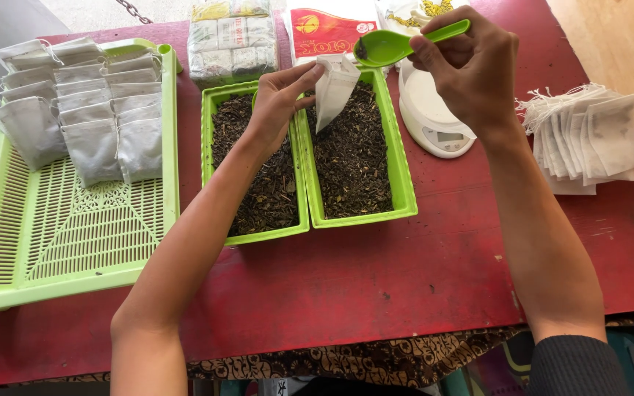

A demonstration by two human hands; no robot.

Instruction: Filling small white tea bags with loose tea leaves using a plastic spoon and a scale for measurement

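Red-and-white package point(329, 29) lies behind green trays point(398, 169).

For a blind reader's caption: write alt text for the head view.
Over a red table, the left hand holds a small white tea bag open while the right hand tips a green spoon at its mouth, above two green trays of loose tea. Filled bags lie on a slotted green tray at left; empty ones sit stacked at right.

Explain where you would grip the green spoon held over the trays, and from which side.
Grip the green spoon by its handle end, coming from the right, as the right hand does. The bowl points left toward the small white bag in the left hand, so the handle is the free part.
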